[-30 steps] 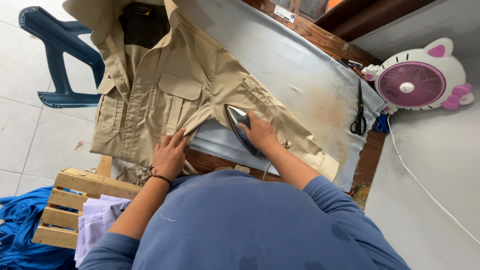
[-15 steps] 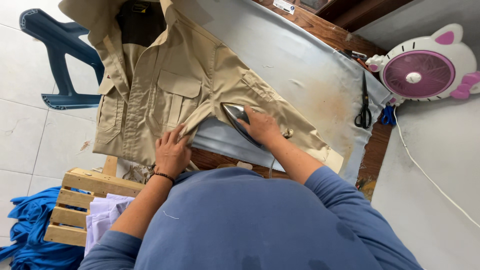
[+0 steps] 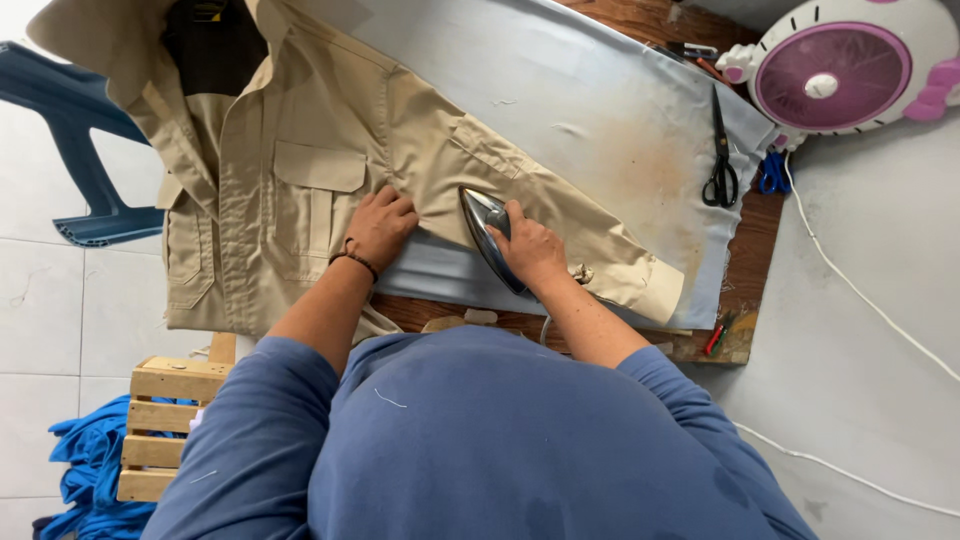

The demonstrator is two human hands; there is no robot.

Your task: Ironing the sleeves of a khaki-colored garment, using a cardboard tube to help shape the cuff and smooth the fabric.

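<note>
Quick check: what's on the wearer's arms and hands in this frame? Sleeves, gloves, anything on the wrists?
Both hands are bare, no gloves. The left hand has a thin dark bracelet at the wrist. The right hand shows no ring, watch or band that I can make out. Both arms wear blue sleeves, pushed up above the forearms, part of a plain blue top with a few light lint specks.

A wooden worktop fills the upper middle of the frame, covered by a pale blue cloth. On the cloth lie a khaki shirt and black scissors.
</note>
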